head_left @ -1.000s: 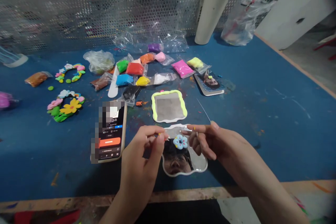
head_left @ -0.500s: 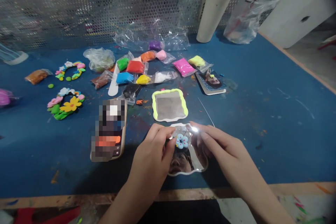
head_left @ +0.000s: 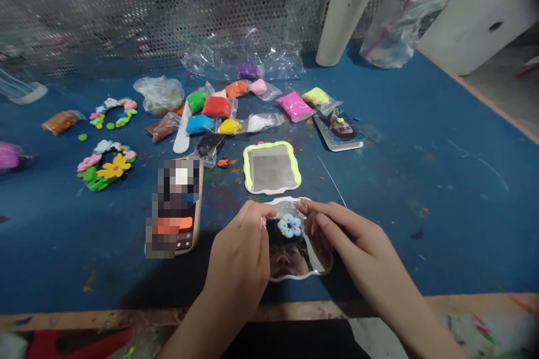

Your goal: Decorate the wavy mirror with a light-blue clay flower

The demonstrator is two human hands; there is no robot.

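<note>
Low at the table's front lies a wavy white-edged mirror [head_left: 318, 255], partly covered by my hands. A light-blue clay flower [head_left: 289, 225] with pink dots and some yellow at its left edge sits on its glass. My left hand [head_left: 242, 255] is closed at the mirror's left edge, index fingertip over the top left. At the upper right, my right hand [head_left: 357, 238] has its index finger stretched over the mirror, thumb close by; a tiny yellow clay bit [head_left: 306, 206] shows at the fingertip. A second frame [head_left: 273, 165], edged in lime clay, lies just beyond.
A phone [head_left: 185, 233] lies left of my hands. Two decorated clay rings [head_left: 115, 168] are farther left. Several clay packets [head_left: 217, 105] and a white spatula [head_left: 181, 140] lie behind. A small photo-covered booklet [head_left: 343, 132], a tumbler [head_left: 347, 17] and a plastic-bagged cup [head_left: 389, 39] stand right.
My left thumb has drawn back from the flower, which shows whole now and lies slightly to the left. My right index fingertip has shifted left over the mirror, with yellow showing at it.
</note>
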